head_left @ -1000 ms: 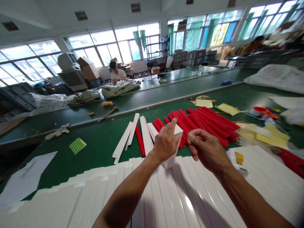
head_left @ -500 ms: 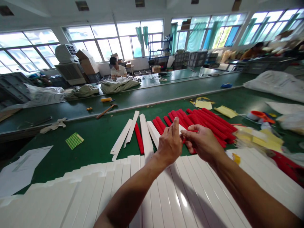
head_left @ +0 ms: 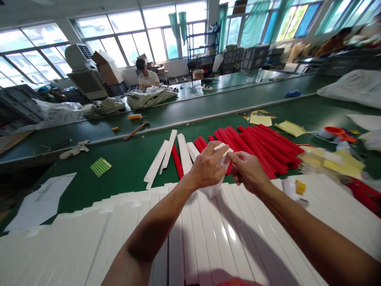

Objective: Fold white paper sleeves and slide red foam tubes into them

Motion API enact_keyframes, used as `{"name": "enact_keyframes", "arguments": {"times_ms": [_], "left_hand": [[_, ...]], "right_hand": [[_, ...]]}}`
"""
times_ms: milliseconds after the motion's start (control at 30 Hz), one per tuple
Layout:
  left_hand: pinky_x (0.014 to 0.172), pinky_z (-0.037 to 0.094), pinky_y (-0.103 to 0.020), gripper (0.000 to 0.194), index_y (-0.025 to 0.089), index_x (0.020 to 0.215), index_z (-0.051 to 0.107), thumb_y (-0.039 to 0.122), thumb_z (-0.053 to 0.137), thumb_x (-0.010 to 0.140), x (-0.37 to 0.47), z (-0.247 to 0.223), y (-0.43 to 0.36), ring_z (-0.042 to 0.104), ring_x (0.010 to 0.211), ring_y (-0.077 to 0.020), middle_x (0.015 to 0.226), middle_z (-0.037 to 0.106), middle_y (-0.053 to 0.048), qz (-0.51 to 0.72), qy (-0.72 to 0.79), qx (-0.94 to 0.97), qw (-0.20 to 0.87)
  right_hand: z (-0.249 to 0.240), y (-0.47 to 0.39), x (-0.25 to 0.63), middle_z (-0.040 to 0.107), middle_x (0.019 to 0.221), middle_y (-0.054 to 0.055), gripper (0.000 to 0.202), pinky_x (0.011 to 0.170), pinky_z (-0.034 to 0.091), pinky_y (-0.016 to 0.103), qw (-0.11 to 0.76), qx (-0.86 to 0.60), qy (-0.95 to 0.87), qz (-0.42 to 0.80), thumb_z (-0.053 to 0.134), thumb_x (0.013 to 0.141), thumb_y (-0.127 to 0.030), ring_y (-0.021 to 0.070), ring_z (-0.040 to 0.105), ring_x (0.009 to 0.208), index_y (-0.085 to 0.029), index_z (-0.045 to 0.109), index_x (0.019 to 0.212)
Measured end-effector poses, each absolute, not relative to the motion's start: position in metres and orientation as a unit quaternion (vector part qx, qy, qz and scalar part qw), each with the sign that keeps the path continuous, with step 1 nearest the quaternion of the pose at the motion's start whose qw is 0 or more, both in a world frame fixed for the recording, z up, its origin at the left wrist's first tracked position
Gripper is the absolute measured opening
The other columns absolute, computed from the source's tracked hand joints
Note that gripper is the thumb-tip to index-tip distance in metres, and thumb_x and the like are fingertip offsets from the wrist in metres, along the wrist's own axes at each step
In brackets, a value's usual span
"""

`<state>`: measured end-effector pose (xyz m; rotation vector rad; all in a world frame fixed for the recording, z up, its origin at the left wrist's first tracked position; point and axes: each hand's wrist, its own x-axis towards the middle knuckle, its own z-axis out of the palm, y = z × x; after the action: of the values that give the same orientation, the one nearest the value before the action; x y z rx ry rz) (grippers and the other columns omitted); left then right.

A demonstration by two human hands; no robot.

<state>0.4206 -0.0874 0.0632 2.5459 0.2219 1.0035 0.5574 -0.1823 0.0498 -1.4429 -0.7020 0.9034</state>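
Note:
Over a row of long white strips (head_left: 202, 234), my left hand (head_left: 208, 167) is wrapped round a white piece (head_left: 216, 190) with a translucent, film-like lower part. My right hand (head_left: 248, 171) meets it on the right, thumb and finger pinched at the edge of the same piece. Behind my hands lies a pile of red ribbed rods (head_left: 262, 147). Several loose white strips (head_left: 156, 161) and a single red rod (head_left: 177, 162) rest on the green table to the left. What exactly the white piece is cannot be made out.
A hammer (head_left: 135, 131), a yellow roll (head_left: 135, 116), a green patterned card (head_left: 100, 167) and a paper sheet (head_left: 41, 202) lie leftward. Yellow papers (head_left: 290, 128) and a tape roll (head_left: 300, 187) are at right. Across the tables sits a person (head_left: 147, 77).
The view has tipped down slightly. The white piece between my hands shows much more now, with its translucent part hanging below my left hand. A tape roll shows more fully beside my right forearm.

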Motion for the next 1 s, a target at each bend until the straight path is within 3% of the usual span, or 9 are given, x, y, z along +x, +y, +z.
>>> {"name": "enact_keyframes", "arguments": {"times_ms": [67,167,233,367,500,600,733,867,1000], "left_hand": [[0.105,0.048,-0.043,0.048,0.016,0.131,0.05,0.017,0.048,0.083,0.415,0.063,-0.085,0.052,0.125,-0.0265,0.132,0.049,-0.016,0.357,0.082,0.906,0.21],[0.108,0.044,-0.045,0.049,0.015,0.133,0.049,0.024,0.05,0.085,0.409,0.062,-0.088,0.047,0.131,-0.0282,0.135,0.048,-0.017,0.361,0.097,0.905,0.203],[0.11,0.042,-0.046,0.051,0.014,0.135,0.047,0.031,0.052,0.087,0.407,0.061,-0.09,0.045,0.133,-0.0286,0.136,0.048,-0.018,0.365,0.104,0.904,0.196],[0.107,0.046,-0.044,0.058,0.02,0.147,0.035,0.043,0.048,0.095,0.402,0.048,-0.08,0.046,0.133,-0.0271,0.147,0.04,-0.015,0.375,0.149,0.887,0.224],[0.099,0.051,-0.029,0.056,0.022,0.15,0.028,0.038,0.045,0.099,0.376,0.007,-0.039,0.057,0.118,-0.0169,0.147,0.039,-0.012,0.263,0.463,0.827,0.179],[0.105,0.046,-0.038,0.046,0.009,0.137,0.046,0.031,0.05,0.097,0.342,-0.037,-0.009,0.054,0.122,-0.0237,0.136,0.048,-0.018,0.184,0.591,0.772,0.14],[0.101,0.048,-0.05,0.036,0.015,0.124,0.057,0.032,0.061,0.092,0.305,-0.089,0.013,0.054,0.121,-0.0274,0.135,0.052,-0.012,0.084,0.635,0.757,0.131],[0.099,0.049,-0.05,0.037,0.018,0.125,0.057,0.035,0.061,0.093,0.292,-0.12,0.026,0.056,0.118,-0.0258,0.133,0.055,-0.011,0.015,0.642,0.756,0.126],[0.095,0.052,-0.048,0.038,0.016,0.125,0.056,0.036,0.061,0.093,0.291,-0.13,0.038,0.059,0.114,-0.0248,0.129,0.057,-0.011,-0.001,0.655,0.746,0.123]], "right_hand": [[0.02,-0.178,0.551,0.044,0.051,-0.006,0.049,0.039,0.03,0.022,0.572,-0.677,-0.386,0.257,0.066,0.073,-0.066,0.0098,0.038,0.041,-0.019,0.052,0.082],[-0.018,-0.17,0.543,0.057,0.07,0.004,0.038,0.056,0.041,0.027,0.428,-0.735,-0.515,0.106,0.067,0.072,-0.054,0.0167,0.053,0.063,-0.018,0.055,0.08],[-0.031,-0.168,0.539,0.063,0.08,0.009,0.034,0.06,0.042,0.029,0.338,-0.761,-0.547,0.085,0.065,0.073,-0.048,0.0218,0.06,0.072,-0.017,0.057,0.083],[-0.027,-0.172,0.536,0.066,0.074,0.012,0.04,0.058,0.039,0.03,0.228,-0.812,-0.529,0.093,0.058,0.08,-0.053,0.027,0.065,0.071,-0.014,0.057,0.088],[-0.025,-0.179,0.528,0.065,0.063,0.012,0.04,0.051,0.04,0.029,0.18,-0.815,-0.503,0.225,0.056,0.082,-0.055,0.0257,0.066,0.063,-0.019,0.052,0.065],[-0.05,-0.187,0.507,0.062,0.054,0.01,0.045,0.039,0.039,0.029,0.16,-0.808,-0.422,0.379,0.052,0.083,-0.058,0.0225,0.06,0.044,-0.021,0.047,0.059],[-0.1,-0.192,0.47,0.049,0.037,0.006,0.051,0.033,0.039,0.028,0.151,-0.787,-0.385,0.458,0.043,0.089,-0.06,0.021,0.054,0.032,-0.022,0.041,0.055],[-0.123,-0.183,0.445,0.041,0.032,0.002,0.045,0.029,0.036,0.026,0.131,-0.777,-0.385,0.48,0.043,0.09,-0.06,0.0238,0.056,0.033,-0.022,0.042,0.067],[-0.121,-0.172,0.425,0.046,0.034,0.002,0.042,0.029,0.041,0.027,0.1,-0.767,-0.367,0.517,0.041,0.091,-0.061,0.0231,0.055,0.033,-0.021,0.042,0.077]]}}
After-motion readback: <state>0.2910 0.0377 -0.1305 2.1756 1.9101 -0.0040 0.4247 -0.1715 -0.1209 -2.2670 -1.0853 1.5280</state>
